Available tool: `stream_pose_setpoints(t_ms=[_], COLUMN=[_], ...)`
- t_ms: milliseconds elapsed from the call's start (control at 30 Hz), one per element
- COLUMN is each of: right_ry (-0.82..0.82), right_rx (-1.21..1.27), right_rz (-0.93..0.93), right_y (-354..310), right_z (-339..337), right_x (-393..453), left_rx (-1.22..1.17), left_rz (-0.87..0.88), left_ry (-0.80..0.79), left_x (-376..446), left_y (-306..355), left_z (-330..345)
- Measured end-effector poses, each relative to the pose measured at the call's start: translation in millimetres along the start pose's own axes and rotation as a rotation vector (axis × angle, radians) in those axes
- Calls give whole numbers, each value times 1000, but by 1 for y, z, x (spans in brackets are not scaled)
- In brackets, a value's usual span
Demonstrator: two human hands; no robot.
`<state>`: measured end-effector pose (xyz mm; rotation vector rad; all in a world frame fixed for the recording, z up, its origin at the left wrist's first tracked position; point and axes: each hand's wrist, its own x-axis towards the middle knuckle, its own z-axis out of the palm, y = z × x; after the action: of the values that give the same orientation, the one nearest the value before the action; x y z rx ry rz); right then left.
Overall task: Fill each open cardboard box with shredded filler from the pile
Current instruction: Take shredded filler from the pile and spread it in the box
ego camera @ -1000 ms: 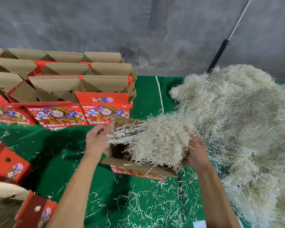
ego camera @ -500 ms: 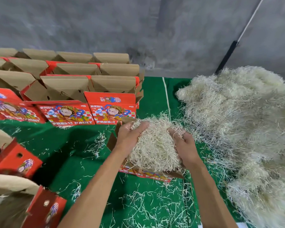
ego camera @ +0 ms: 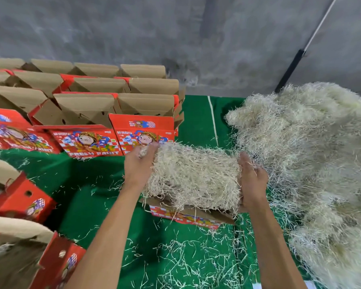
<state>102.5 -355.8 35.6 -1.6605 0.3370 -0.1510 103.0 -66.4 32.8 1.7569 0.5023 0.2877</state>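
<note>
A wiry, pale wad of shredded filler point(ego camera: 193, 176) is pressed between 2 flat, straight-fingered grips, left hand point(ego camera: 139, 166) and right hand point(ego camera: 251, 180), above a red cardboard box point(ego camera: 186, 215).

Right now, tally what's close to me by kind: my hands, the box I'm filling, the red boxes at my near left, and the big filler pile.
Hands: 2, left hand and right hand
Box being filled: 1
Red boxes at near left: 2
Big filler pile: 1
Total: 6
</note>
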Motion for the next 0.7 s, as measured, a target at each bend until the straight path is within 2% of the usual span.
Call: stream_pose_setpoints(t_ms=[100,200,233,300,367,433,500,633,700], right_ry=[-229,-479,-488,-354,-194,-206,-342,-737,-861], right_rx=[-184,-583,-709,-886,-945,-940,-967,-1067,-1213], right_rz=[-13,-15,-40,-173,-323,-393,-375,-226,-185], right_y=[1,7,8,9,8,8,11,28,44], right_z=[1,3,5,7,9,12,18,32,41], right_x=[-3,-8,-9,-9,-6,-2,1,10,14], left_rx=[155,255,265,304,347,415,518,679,747], left_rz=[47,69,83,143,175,137,105,79,42], left_ry=[-215,-327,-334,-316,-323,-406,-525,-795,-897], left_x=[-8,-14,-15,-15,-17,-20,-17,-11,-6], left_y=[-4,-4,-5,-4,-2,-2,-7,-19,-29], left_z=[3,10,12,18,24,31,38,54,63])
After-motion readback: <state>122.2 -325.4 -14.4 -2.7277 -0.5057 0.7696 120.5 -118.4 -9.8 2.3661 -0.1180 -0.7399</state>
